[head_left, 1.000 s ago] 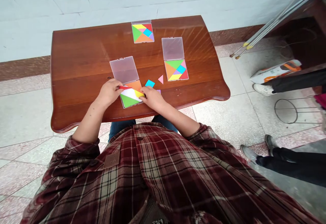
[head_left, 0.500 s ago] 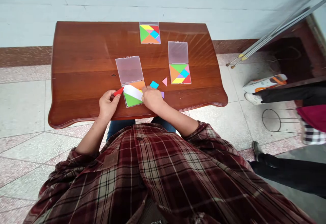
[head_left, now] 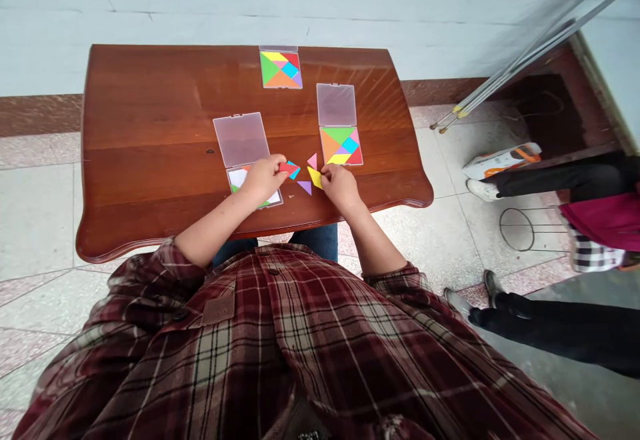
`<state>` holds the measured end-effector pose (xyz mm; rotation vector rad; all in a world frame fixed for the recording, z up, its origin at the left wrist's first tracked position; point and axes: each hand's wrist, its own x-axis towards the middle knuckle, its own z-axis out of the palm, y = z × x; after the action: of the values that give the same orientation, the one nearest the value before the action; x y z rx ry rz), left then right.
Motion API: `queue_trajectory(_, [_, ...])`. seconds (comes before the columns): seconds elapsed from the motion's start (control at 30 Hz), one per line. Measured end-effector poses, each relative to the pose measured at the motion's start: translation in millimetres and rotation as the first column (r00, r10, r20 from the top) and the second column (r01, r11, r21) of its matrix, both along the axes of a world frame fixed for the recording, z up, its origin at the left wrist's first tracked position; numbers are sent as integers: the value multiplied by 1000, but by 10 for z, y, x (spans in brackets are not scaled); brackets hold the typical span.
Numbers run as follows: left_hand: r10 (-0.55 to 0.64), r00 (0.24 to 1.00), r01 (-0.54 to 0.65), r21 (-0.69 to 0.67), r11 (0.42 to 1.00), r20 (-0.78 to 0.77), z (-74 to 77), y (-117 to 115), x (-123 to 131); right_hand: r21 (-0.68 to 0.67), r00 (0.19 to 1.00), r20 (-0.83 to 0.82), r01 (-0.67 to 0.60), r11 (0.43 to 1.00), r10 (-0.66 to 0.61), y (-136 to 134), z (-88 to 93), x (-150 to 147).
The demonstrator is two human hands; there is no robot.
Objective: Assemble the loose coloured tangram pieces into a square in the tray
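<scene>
My left hand [head_left: 264,179] pinches a red tangram piece [head_left: 287,168] just above a blue tangram piece [head_left: 296,173], which it partly covers. The fingers of my right hand [head_left: 343,188] are closed on a yellow parallelogram tangram piece [head_left: 315,177]. Between the hands, a pink triangle [head_left: 313,160] and a purple triangle [head_left: 305,187] lie loose on the table. Under my left hand and wrist is an open tangram case [head_left: 280,199], its clear lid [head_left: 241,139] folded back. White base and some green show in the case; the rest is hidden by my hand.
A filled tangram case [head_left: 341,145] lies open to the right, another [head_left: 281,70] at the back of the brown wooden table [head_left: 150,127]. Crutches [head_left: 470,103] lean at the right. Two people's legs [head_left: 545,327] and a white box [head_left: 503,160] are on the floor side.
My left hand has moved right with the red piece, from beside the case to over it. My right hand has left the case, moving right with the yellow piece. The view has shifted slightly.
</scene>
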<state>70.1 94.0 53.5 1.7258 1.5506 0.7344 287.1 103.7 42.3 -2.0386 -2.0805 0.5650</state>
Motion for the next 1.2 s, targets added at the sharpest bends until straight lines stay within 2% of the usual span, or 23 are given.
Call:
queue_trajectory(0.1, [-137,970,127,-61,990,-199,-3,92,339,42,999,-44,-6,999,8,-50,11,0])
queue_trajectory(0.13, [-153,958,135,-86,987,-243,-11,95,415,59,998,-65,-5,998,9,-61,26,0])
queue_trajectory(0.2, [-181,937,155,-109,982,-298,-31,80,510,101,994,-111,-7,995,18,-74,65,2])
queue_trajectory(0.27, [-175,936,168,-48,985,-305,-48,57,516,149,987,-157,-23,989,47,-78,108,-7])
queue_trajectory(0.33, [-143,954,165,64,984,-263,-55,38,413,192,976,-194,-60,980,97,-76,145,-56])
queue_trajectory(0.4, [-94,975,125,149,981,-202,-52,14,186,213,962,-209,-130,968,175,-73,174,-165])
queue_trajectory(0.47, [54,983,-17,207,978,-173,-44,-48,-141,206,941,-195,-234,950,275,-71,193,-336])
queue_trajectory(0.57, [265,936,-219,206,954,-233,-34,-268,-630,132,897,-116,-411,902,426,-60,208,-663])
queue_trajectory(0.63, [275,918,-229,184,956,-287,-33,-487,-820,82,864,-38,-499,863,503,-42,205,-874])
queue_trajectory(0.73, [149,897,-92,153,984,-416,-31,-800,-834,26,835,70,-549,835,546,-2,178,-1102])
queue_trajectory(0.83, [79,837,-26,104,994,-541,-26,-969,-696,-8,837,136,-534,845,530,29,142,-1195])
queue_trajectory(0.93, [82,793,-18,111,994,-604,-35,-992,-607,-12,838,167,-525,851,520,28,118,-1198])
queue_trajectory(1.03, [84,798,-23,109,994,-596,-55,-954,-596,-5,833,177,-533,846,525,6,90,-1179])
queue_trajectory(1.13, [45,805,-23,45,999,-591,-39,-911,-604,6,837,163,-530,848,522,-10,51,-1166])
queue_trajectory(1.2, [10,780,-25,-15,1000,-626,4,-884,-604,14,838,153,-531,847,523,-11,27,-1158])
